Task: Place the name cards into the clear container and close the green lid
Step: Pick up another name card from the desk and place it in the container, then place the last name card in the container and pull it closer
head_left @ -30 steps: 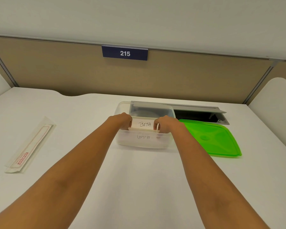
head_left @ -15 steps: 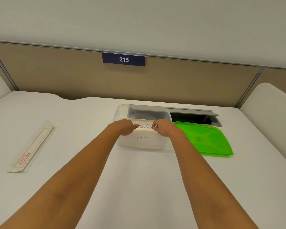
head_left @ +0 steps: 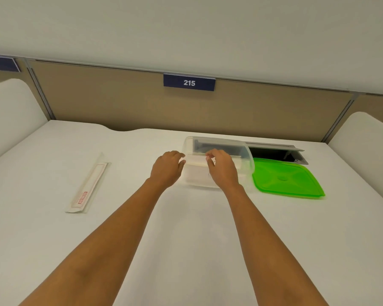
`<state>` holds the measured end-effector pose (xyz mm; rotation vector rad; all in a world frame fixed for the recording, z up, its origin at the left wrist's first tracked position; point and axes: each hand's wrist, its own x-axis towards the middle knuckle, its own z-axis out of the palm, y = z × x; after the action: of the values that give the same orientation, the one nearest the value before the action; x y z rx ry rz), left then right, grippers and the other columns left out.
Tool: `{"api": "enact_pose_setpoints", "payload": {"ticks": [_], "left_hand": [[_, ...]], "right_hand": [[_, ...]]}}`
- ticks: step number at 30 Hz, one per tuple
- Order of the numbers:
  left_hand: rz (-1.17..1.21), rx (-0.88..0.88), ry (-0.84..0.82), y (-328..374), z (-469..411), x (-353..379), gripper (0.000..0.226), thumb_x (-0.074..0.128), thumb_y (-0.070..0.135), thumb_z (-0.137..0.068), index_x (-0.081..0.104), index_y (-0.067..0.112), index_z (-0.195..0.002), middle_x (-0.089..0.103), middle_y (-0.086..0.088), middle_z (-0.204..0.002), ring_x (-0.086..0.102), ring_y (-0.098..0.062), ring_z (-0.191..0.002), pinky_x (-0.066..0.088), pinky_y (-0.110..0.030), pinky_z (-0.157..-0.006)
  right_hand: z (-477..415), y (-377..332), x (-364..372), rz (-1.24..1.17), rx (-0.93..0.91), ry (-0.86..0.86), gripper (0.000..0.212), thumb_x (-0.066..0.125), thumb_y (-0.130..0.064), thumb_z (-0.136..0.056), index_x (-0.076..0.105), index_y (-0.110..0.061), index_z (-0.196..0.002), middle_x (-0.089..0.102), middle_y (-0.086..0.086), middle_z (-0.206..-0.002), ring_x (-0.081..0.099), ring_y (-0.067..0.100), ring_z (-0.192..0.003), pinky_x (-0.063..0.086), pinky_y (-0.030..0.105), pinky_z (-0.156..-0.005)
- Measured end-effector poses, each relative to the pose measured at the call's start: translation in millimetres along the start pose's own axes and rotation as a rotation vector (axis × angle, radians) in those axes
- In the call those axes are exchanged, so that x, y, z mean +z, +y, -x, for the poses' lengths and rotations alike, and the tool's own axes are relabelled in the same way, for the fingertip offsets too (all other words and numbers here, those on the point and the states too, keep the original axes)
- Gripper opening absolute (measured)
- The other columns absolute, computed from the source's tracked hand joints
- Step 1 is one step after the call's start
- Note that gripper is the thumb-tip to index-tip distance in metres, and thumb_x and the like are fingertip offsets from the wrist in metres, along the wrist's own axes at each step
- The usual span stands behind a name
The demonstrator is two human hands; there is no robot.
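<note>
Presently, head view, the only one on hand:

1. Clear container point(head_left: 244, 160): sits on the white tabletop point(head_left: 186, 239), far centre, its back wall against a grey cable hatch point(head_left: 274, 149). Open, no lid on it.
2. Name cards point(head_left: 196, 171): white cards lying inside the container, low against its near wall; any lettering is too blurred to read. Judged as stowed, so the first half of the task looks done.
3. Green lid point(head_left: 285, 180): flat on the tabletop, just right of the container and touching or nearly touching its right wall. Closing is not yet done; this is what remains.
4. Left hand point(head_left: 167, 167): at the container's left end, fingers loosely spread, holding nothing.
5. Right hand point(head_left: 221, 168): over the container's near rim, fingers curled and parted, pinching nothing.
6. Long card sleeve with red print point(head_left: 87, 184): well apart to the left; whether it belongs in the container, cannot tell.
7. Room: wide bare tabletop in front and to the left. Right of the lid, a short bare strip before the tabletop's edge and a white divider point(head_left: 363, 138). Beyond, the beige partition point(head_left: 119, 102) and open hatch crowd the container's far side.
</note>
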<state>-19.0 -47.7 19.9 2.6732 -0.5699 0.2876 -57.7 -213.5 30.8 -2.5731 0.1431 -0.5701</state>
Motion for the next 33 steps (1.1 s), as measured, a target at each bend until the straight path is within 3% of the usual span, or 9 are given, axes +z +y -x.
{"api": "enact_pose_setpoints", "payload": {"ticks": [8, 18, 23, 30, 33], "left_hand": [[0.027, -0.196, 0.089, -91, 38, -35, 0.034, 0.042, 0.020, -0.097, 0.053, 0.016, -0.129, 0.054, -0.003, -0.136, 0.048, -0.022, -0.126, 0.040, -0.035, -0.100], [0.125, -0.451, 0.152, -188, 74, -54, 0.042, 0.049, 0.016, -0.094, 0.043, 0.012, -0.136, 0.047, -0.009, -0.142, 0.042, -0.027, -0.132, 0.039, -0.038, -0.105], [0.321, -0.559, 0.088, -216, 83, -50, 0.047, 0.048, 0.017, -0.094, 0.038, 0.012, -0.139, 0.047, -0.010, -0.141, 0.044, -0.027, -0.129, 0.042, -0.041, -0.100], [0.564, -0.636, 0.079, -232, 79, -45, 0.037, 0.048, 0.017, -0.094, 0.051, 0.009, -0.131, 0.062, -0.012, -0.124, 0.060, -0.028, -0.111, 0.047, -0.036, -0.094], [0.667, -0.641, 0.074, -235, 76, -43, 0.035, 0.045, 0.013, -0.095, 0.054, 0.007, -0.128, 0.066, -0.014, -0.116, 0.065, -0.031, -0.102, 0.053, -0.043, -0.092]], "right_hand": [[34, -94, 71, -0.226, 0.089, -0.059, 0.021, 0.053, -0.021, -0.095, 0.062, -0.013, -0.113, 0.064, 0.005, -0.117, 0.059, 0.020, -0.107, 0.046, 0.021, -0.084], [54, -196, 160, -0.330, 0.115, -0.261, 0.026, 0.053, -0.023, -0.095, 0.059, -0.014, -0.118, 0.062, 0.006, -0.116, 0.058, 0.021, -0.108, 0.047, 0.030, -0.091], [54, -220, 193, -0.340, 0.120, -0.334, 0.029, 0.053, -0.023, -0.095, 0.056, -0.013, -0.122, 0.060, 0.006, -0.121, 0.058, 0.021, -0.110, 0.047, 0.030, -0.092], [36, -223, 226, -0.387, 0.181, -0.377, 0.034, 0.053, -0.021, -0.095, 0.052, -0.012, -0.127, 0.057, 0.009, -0.127, 0.058, 0.024, -0.112, 0.047, 0.033, -0.095], [21, -219, 235, -0.428, 0.231, -0.375, 0.039, 0.053, -0.020, -0.095, 0.047, -0.013, -0.133, 0.052, 0.009, -0.133, 0.056, 0.025, -0.115, 0.047, 0.034, -0.098]]}}
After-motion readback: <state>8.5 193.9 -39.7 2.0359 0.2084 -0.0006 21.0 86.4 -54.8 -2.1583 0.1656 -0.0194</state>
